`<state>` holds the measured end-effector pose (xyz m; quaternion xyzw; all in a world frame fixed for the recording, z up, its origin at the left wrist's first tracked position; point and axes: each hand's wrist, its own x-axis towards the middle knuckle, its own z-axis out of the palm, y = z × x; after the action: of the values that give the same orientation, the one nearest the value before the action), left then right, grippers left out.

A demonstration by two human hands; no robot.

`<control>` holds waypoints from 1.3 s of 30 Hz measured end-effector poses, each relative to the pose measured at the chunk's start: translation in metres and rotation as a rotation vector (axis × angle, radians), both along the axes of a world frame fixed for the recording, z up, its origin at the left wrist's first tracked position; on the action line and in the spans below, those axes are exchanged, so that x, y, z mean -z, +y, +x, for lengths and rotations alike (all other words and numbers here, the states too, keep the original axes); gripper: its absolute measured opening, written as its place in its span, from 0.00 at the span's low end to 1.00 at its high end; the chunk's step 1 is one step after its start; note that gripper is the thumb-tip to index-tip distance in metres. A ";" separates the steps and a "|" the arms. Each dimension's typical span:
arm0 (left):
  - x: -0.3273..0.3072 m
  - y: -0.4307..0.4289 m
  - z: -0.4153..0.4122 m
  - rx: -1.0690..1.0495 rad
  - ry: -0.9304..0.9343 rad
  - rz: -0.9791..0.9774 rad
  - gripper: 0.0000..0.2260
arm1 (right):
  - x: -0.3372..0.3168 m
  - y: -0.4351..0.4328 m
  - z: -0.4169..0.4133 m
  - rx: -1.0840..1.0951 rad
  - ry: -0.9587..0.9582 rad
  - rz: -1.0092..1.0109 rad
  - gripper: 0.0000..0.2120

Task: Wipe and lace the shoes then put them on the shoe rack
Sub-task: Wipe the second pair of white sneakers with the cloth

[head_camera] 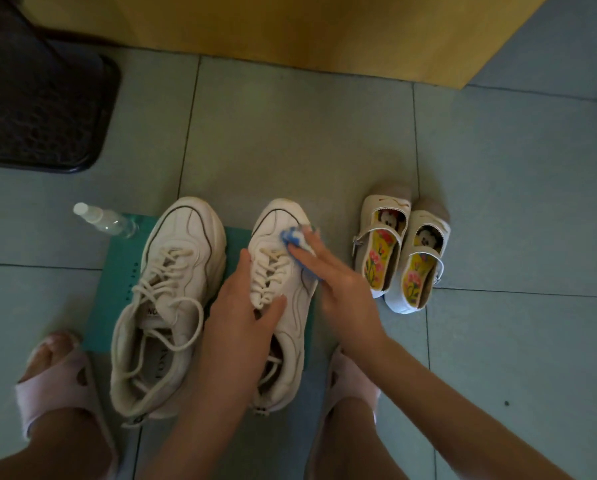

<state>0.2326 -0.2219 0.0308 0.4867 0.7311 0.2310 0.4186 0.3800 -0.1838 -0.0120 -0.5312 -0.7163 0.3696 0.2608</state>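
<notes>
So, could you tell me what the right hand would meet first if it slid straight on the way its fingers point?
The toe cap of the sneaker that the right hand wipes with the cloth; past that, only bare floor tiles, as far as this view shows.

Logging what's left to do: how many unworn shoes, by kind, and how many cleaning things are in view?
sneakers: 2
small strap shoes: 2
spray bottle: 1
cloth: 1
Total: 6
</notes>
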 end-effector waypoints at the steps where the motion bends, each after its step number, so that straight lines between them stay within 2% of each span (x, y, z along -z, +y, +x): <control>1: 0.000 0.000 0.001 0.006 0.007 -0.006 0.32 | 0.001 -0.011 0.001 0.015 0.003 -0.013 0.27; 7: -0.003 0.001 0.004 -0.003 0.011 -0.025 0.32 | -0.010 -0.055 0.002 0.031 0.121 -0.130 0.24; 12: -0.005 0.003 0.003 0.018 0.009 -0.062 0.32 | -0.020 -0.074 0.010 -0.052 0.146 -0.154 0.25; 14: -0.005 0.005 0.001 0.014 -0.020 -0.076 0.31 | -0.024 -0.077 0.019 -0.068 0.189 -0.236 0.24; 16: -0.007 0.004 0.001 0.024 -0.027 -0.065 0.31 | -0.030 -0.075 0.031 -0.096 0.224 -0.345 0.31; 19: -0.008 0.002 0.001 0.003 -0.040 -0.041 0.30 | -0.039 -0.059 0.045 -0.005 0.158 -0.367 0.37; 23: -0.008 0.001 0.004 -0.008 -0.019 -0.027 0.30 | -0.038 -0.016 0.028 0.207 0.143 -0.266 0.30; 26: -0.008 0.002 0.003 0.006 -0.024 -0.037 0.30 | -0.038 -0.002 0.012 0.103 0.094 -0.375 0.27; 29: -0.007 0.004 0.003 0.018 -0.039 -0.042 0.29 | -0.045 0.012 0.017 -0.034 -0.015 -0.405 0.26; 32: -0.002 0.006 0.001 0.030 -0.058 -0.048 0.29 | -0.048 0.016 0.005 -0.061 -0.009 -0.403 0.28; 35: 0.000 0.006 -0.002 0.041 -0.044 -0.042 0.28 | -0.042 -0.005 -0.018 0.074 0.079 -0.364 0.30; 39: -0.002 0.004 -0.003 0.039 -0.021 -0.028 0.27 | -0.042 -0.041 -0.036 0.284 0.182 -0.287 0.28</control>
<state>0.2296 -0.2175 0.0328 0.4928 0.7202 0.2175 0.4373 0.3441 -0.2246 0.0303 -0.6230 -0.5476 0.4739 0.2956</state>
